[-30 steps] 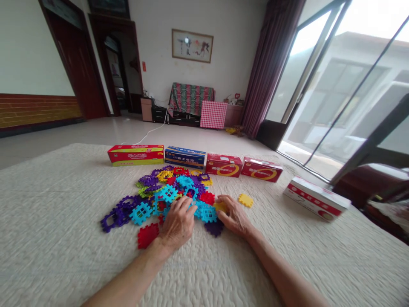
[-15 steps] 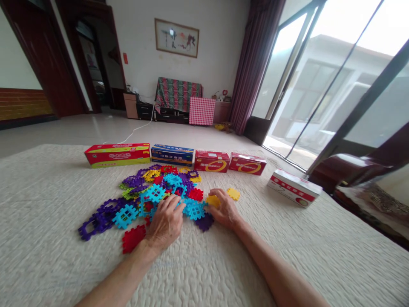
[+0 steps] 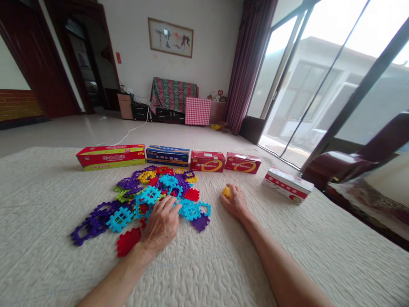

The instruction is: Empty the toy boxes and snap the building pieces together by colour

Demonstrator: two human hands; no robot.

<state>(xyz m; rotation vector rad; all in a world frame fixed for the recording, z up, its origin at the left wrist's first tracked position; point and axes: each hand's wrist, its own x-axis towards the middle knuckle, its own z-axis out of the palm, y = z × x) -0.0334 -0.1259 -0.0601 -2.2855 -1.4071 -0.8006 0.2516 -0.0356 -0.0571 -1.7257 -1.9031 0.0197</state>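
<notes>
Right hand (image 3: 235, 203) has its fingers curled around a yellow tile (image 3: 226, 192), down on the cream mat (image 3: 47, 238), just to the right of the pile of tiles (image 3: 140, 192). Left hand (image 3: 161, 224) lies flat and loose on the pile's near side, fingertips touching a blue tile (image 3: 191, 211). Boxes (image 3: 168, 155) stand in a row by the mat's far edge.

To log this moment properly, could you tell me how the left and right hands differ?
The left hand lies flat on the tile pile; the right hand is off the pile, to its right. The left hand grips nothing; the right hand curls around a yellow tile. Both are bare and palm down.
</notes>
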